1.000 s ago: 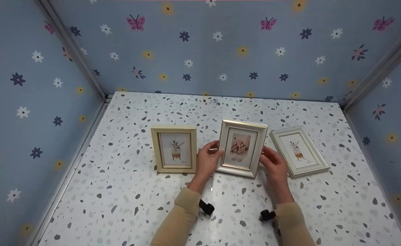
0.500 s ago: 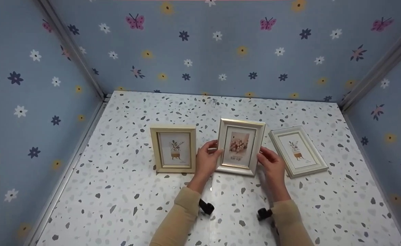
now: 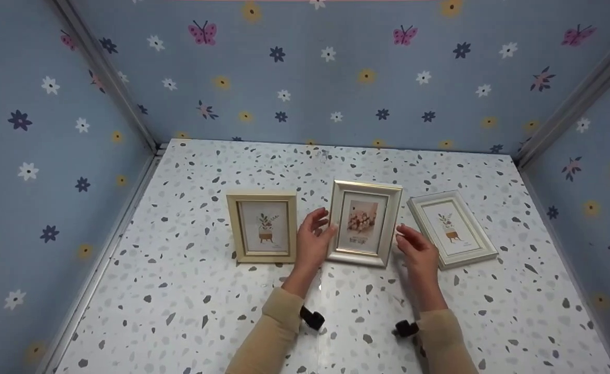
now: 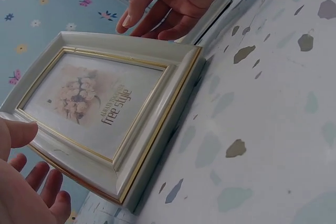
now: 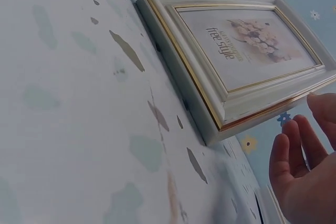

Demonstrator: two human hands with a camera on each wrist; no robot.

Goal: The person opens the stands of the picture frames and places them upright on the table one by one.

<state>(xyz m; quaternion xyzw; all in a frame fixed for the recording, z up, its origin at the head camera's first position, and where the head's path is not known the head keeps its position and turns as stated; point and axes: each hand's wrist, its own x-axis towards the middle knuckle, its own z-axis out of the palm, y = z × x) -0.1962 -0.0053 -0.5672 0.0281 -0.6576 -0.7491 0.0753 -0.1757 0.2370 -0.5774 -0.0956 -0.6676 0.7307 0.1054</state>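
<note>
A silver-white picture frame with gold trim and a rose print stands upright on the table, leaning back slightly. To its left is my left hand, fingers loosely parted and the thumb right at the frame's side edge. My right hand is apart from the opposite edge, its fingers relaxed with nothing between them. In the left wrist view the print reads "free style". A cream picture frame with a plant print stands beside my left hand. Behind my right hand, a white picture frame lies tilted sideways.
The speckled white table runs back to a blue flowered wall. Similar panels close in the left side and the right side, with metal strips at the corners.
Both hands have loosened from the middle picture frame; the right hand has moved a little off to the right. The frame now stands without their grip.
</note>
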